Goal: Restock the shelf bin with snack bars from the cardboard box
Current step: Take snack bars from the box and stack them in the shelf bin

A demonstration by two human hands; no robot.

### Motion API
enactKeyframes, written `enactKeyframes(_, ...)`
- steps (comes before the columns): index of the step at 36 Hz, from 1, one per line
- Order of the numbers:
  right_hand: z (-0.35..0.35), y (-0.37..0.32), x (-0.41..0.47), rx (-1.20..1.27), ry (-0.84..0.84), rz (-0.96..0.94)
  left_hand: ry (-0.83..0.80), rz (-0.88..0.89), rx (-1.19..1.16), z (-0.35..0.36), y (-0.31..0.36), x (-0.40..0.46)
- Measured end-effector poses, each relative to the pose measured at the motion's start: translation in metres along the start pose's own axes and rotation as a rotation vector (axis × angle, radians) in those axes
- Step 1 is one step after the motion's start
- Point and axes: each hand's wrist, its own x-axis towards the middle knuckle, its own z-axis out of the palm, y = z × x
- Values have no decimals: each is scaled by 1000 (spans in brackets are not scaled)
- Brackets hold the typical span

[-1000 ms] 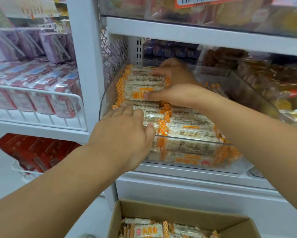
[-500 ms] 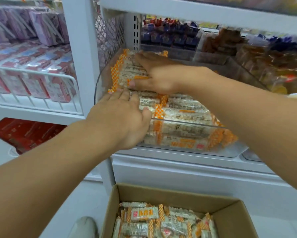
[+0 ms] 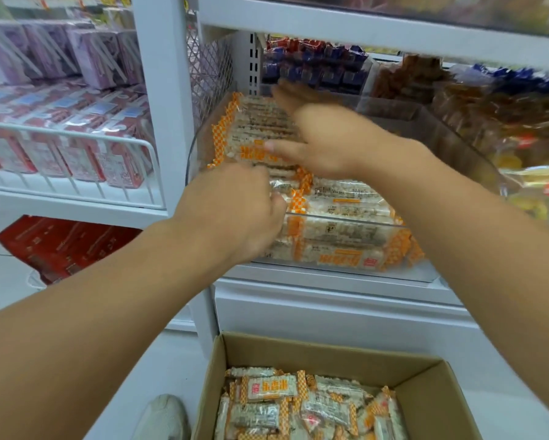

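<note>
A clear shelf bin [image 3: 457, 144] holds rows of snack bars [image 3: 346, 201] in white wrappers with orange checked ends. My left hand [image 3: 235, 211] is at the bin's front left corner, its fingers curled on the ends of the bars there. My right hand [image 3: 324, 138], blurred, lies flat over the stacked bars at the back left, with fingers and thumb apart. Below the shelf, a cardboard box [image 3: 298, 350] stands open on the floor with several loose snack bars [image 3: 273, 389] in it.
A white upright post [image 3: 162, 106] stands just left of the bin. Pink cartons [image 3: 76, 144] sit behind a wire rail on the left shelf, red packs [image 3: 60, 246] below them. Blue packs [image 3: 314, 65] and brown snacks [image 3: 495, 122] fill neighbouring bins. A shoe [image 3: 165, 417] is beside the box.
My left hand has curled its fingers onto the front bars. My right hand has flattened and shifted over the back stack. The view tilted down, showing more of the box.
</note>
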Motion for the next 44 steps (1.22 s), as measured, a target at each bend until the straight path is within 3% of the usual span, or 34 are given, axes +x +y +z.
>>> enactKeyframes(4, -3, -11, -91, 185, 526, 37, 285, 115, -45, -19, 11, -12)
enactKeyframes(6, 16, -22, -145, 361, 733, 110, 323, 181, -83, -26, 19, -23)
enactKeyframes(7, 33, -28, -170, 458, 756, 184, 277, 213, -102, -26, 24, -29)
enactKeyframes(9, 81, -37, -211, 655, 671, 385, 94, 302, -126, -17, 36, -43)
enactKeyframes(10, 108, -40, -228, 747, 540, 507, -33, 360, -115, -7, 43, -50)
enactKeyframes(12, 161, -44, -257, 839, 87, 687, -347, 439, -73, 23, 55, -70)
enactKeyframes(14, 204, -46, -283, 777, -340, 684, -662, 446, -6, 64, 63, -98)
enactKeyframes(16, 230, -48, -304, 763, -513, 704, -900, 382, 69, 100, 66, -128)
enactKeyframes(18, 243, -48, -321, 740, -572, 787, -1020, 223, 122, 130, 58, -157)
enactKeyframes(22, 252, -42, -342, 699, -678, 947, -1071, -164, 54, 181, 47, -206)
enactKeyframes(26, 265, -49, -344, 1022, -602, 1160, -978, -851, -583, 221, 67, -233)
enactKeyframes(28, 276, -57, -335, 1221, -529, 1258, -861, -1036, -782, 231, 79, -230)
enactKeyframes(33, 302, -75, -313, 1328, -366, 1377, -749, -1145, -899, 250, 89, -216)
enactKeyframes(36, 307, -70, -307, 1430, -404, 1444, -726, -1189, -957, 257, 87, -213)
enactKeyframes(40, 291, -56, -307, 1633, -682, 1196, -696, -1196, -1134, 266, 88, -202)
enactKeyframes(42, 282, -45, -307, 1581, -818, 1008, -671, -1210, -1221, 267, 88, -196)
enactKeyframes(44, 279, -34, -305, 1477, -853, 888, -653, -1213, -1167, 275, 86, -193)
